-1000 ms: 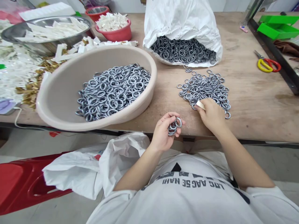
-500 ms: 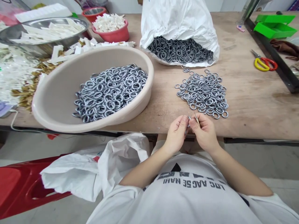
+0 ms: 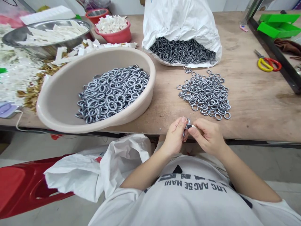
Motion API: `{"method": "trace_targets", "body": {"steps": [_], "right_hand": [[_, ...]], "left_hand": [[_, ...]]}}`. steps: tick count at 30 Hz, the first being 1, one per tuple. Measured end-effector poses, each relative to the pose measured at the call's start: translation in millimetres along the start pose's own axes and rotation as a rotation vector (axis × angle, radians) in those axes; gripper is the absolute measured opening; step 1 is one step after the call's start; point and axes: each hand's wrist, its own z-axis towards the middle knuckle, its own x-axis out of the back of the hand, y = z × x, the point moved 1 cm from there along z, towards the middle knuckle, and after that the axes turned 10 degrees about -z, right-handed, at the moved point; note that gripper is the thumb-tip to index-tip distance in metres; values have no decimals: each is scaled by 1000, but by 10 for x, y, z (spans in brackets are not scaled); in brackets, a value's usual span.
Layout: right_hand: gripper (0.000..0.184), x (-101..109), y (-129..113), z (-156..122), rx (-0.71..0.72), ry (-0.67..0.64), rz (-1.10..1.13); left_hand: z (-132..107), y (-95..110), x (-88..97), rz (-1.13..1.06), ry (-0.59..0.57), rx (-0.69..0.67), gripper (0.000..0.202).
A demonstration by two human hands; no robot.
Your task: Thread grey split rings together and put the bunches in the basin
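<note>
my two arms bend at the elbows and reach in toward each other, so my hands meet in front of my white shirt (image 3: 185, 207), by the near edge of the wooden table (image 3: 254, 106). my left hand (image 3: 174, 135) has its thumb on top, pointing up and away from me, and its fingers curl shut around some grey rings (image 3: 188, 121). one ring pokes up past my thumb, and a bit of grey shows lower down; i cannot tell how many i hold. my right hand (image 3: 207, 133) comes in from the other side, with the back of it up and the fingers bent. its thumb and finger pinch a small tool (image 3: 189, 126) with a dark tip and a pale end, and the tip is right at the rings. just past my hands, a loose pile of rings (image 3: 204, 94) lies on the table. more rings fill part of the big beige tub (image 3: 55, 106) on my left, and more sit in the mouth of the white bag (image 3: 181, 22) behind the pile.
</note>
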Motion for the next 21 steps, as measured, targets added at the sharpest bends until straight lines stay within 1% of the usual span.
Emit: {"method": "trace_targets", "body": {"steps": [4, 6, 8, 10, 11, 12, 14, 17, 19, 21], "right_hand": [[33, 20, -41, -10, 28, -11, 43], [36, 17, 7, 5, -4, -29, 42], [41, 12, 120, 49, -122, -11, -18], [46, 3, 258, 116, -275, 4, -149], [46, -8, 315, 156, -323, -5, -235], [43, -24, 358, 199, -345, -27, -330], [35, -73, 398, 289, -342, -79, -538], [34, -157, 399, 412, -354, -146, -776], [30, -186, 400, 471, -367, -189, -823], [23, -175, 408, 500, -351, -178, -768]], "left_hand": [[-10, 16, 14, -9, -45, 29, 44], [-32, 15, 16, -20, -67, 30, 43], [-68, 15, 10, -6, -127, 27, 44], [-104, 31, 0, 7, -205, 27, 45], [-115, 50, 0, -5, -226, 27, 45], [-117, 77, 5, -35, -223, 29, 43], [-99, 151, 35, -140, -163, 46, 38], [-47, 278, 114, -291, -91, 92, 34], [-21, 351, 173, -355, -59, 116, 33], [-6, 403, 220, -407, -19, 146, 29]]}}
